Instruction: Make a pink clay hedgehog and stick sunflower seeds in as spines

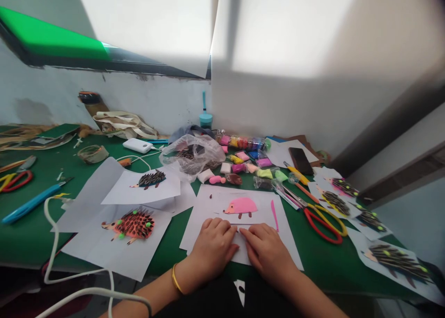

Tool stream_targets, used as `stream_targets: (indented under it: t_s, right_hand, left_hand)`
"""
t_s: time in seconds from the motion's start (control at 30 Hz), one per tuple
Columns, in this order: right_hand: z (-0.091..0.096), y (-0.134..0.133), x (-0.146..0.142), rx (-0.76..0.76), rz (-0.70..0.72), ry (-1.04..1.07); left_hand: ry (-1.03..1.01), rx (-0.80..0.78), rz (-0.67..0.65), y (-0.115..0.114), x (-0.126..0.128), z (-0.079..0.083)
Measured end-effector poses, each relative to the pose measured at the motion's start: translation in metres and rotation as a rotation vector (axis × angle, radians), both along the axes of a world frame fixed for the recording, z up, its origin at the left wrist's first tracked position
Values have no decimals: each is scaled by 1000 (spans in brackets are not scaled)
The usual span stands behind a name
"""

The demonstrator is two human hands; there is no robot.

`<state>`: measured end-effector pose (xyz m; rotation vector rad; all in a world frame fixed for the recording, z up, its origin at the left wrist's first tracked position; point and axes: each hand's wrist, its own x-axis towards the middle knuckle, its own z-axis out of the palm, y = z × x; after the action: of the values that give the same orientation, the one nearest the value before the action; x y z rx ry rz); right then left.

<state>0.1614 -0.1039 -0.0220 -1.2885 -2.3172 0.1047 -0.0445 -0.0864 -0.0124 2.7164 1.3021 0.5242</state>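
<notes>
A pink clay hedgehog (243, 206) with a pale snout and brown feet lies on a white sheet (205, 206) in front of me. Just below it, my left hand (216, 244) rests on the paper, fingers bunched and curled. My right hand (267, 248) mirrors it, its fingers drawn together and pointing inward. The index fingertips nearly meet around a tiny dark bit (238, 230), too small to name. A thin pink clay strip (274, 214) lies right of the hedgehog, and a small dark clay dot (210, 196) sits to its left.
Colored clay packets (243, 167) and a plastic bag (193, 153) of dark seeds lie behind the sheet. Scissors (323, 223) and a phone (301, 160) are at right. Finished hedgehog pictures (134, 225) flank both sides. A white cable (52, 244) and blue craft knife (33, 204) lie left.
</notes>
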Motion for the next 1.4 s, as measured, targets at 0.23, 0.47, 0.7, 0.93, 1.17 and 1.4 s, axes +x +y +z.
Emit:
stream_targets:
  t_s: [0.23, 0.47, 0.7, 0.93, 1.17, 1.4]
  right_hand:
    - [0, 2, -10, -16, -25, -49]
    - [2, 1, -9, -18, 40, -53]
    - [6, 3, -6, -35, 31, -76]
    - [9, 6, 0, -41, 51, -63]
    - [6, 6, 21, -10, -9, 27]
    - [4, -2, 29, -10, -15, -2]
  left_hand:
    - [-86, 6, 24, 0, -2, -5]
    - [-106, 3, 42, -1, -3, -7]
    - [-105, -22, 79, -3, -3, -5]
    - [-138, -31, 89, -3, -3, -3]
    - [-116, -62, 81, -1, -4, -2]
    - [-57, -49, 4, -3, -4, 2]
